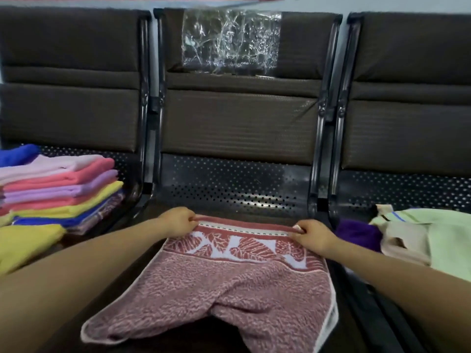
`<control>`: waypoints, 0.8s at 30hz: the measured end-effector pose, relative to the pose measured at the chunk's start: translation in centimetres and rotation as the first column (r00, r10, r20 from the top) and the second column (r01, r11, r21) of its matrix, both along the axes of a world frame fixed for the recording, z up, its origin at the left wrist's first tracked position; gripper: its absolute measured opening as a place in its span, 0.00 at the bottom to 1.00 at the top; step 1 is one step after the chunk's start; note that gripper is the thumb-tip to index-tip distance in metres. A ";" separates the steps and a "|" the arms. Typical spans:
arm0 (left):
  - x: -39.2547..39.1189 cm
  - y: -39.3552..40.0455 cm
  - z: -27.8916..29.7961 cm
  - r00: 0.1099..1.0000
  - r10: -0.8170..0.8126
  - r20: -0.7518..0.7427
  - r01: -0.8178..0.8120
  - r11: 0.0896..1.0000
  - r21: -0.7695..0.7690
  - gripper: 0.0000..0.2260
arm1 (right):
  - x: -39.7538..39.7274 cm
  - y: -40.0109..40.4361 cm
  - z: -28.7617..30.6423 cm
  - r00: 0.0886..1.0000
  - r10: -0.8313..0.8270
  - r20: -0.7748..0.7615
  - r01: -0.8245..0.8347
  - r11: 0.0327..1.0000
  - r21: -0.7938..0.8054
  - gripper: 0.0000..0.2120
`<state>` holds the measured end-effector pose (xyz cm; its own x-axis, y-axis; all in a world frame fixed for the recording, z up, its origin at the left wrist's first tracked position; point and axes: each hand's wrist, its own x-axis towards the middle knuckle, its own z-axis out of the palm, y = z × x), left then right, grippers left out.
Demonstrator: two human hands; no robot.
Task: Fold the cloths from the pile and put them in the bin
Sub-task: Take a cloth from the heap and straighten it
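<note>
Row of dark waiting-room seats (237, 197) for a work surface, perforated metal, padded backs behind. Nearest the camera, low centre of the frame: pink terry towel (229, 284) spread over the middle seat, near edge bunched and curling up in the middle, lower-left corner flopped out loose. Further up, left hand (178, 221) and right hand (312, 234) each pinching a far corner along the leaf-pattern border, fingers curled tight on the hem. Looks like the spread-and-square step before the first fold.

To do it well: keep tension even between both pinches so the far hem stays straight, smooth out that near hump first, then bring far corners down to meet near corners, not just roughly over.

Room-wise: seat frame rails close on both sides of the towel, so not much sideways slack. Mid-left of frame, folded stack (58, 189) in pink, lilac, yellow and blue on the neighbouring seat. Mid-right, unfolded pile (420, 238), green, beige and purple, just beside the right wrist. Plenty of bare seat toward the backrest. Crinkled plastic sheet (230, 39) taped top centre. No bin spotted anywhere.
</note>
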<state>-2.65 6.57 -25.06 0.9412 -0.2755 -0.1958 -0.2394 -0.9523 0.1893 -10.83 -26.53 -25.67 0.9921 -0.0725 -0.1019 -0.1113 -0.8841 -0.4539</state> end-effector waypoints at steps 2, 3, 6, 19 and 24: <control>0.6 0.6 -0.5 0.999 0.022 0.047 -0.020 0.999 -0.037 0.12 | 0.6 -0.8 -0.2 0.997 -0.079 -0.015 0.080 0.983 0.167 0.11; 0.9 0.6 -0.5 0.997 0.038 0.060 -0.034 0.998 -0.058 0.12 | 0.9 -1.1 -0.2 0.994 -0.112 -0.019 0.113 0.967 0.227 0.09; 1.3 0.2 -0.6 0.995 0.054 0.087 -0.050 0.998 -0.048 0.11 | 1.3 -1.6 -0.5 0.993 -0.115 0.004 0.112 0.975 0.191 0.10; 1.2 -1.3 0.6 0.984 -0.015 -0.175 -0.015 0.986 -0.167 0.02 | 0.0 -3.8 0.4 0.992 0.091 -0.092 -0.057 0.945 0.322 0.10; 0.6 -1.1 1.0 0.984 0.011 -0.180 -0.055 0.968 -0.244 0.02 | -0.3 -4.4 0.8 0.990 0.077 -0.118 -0.036 0.949 0.312 0.08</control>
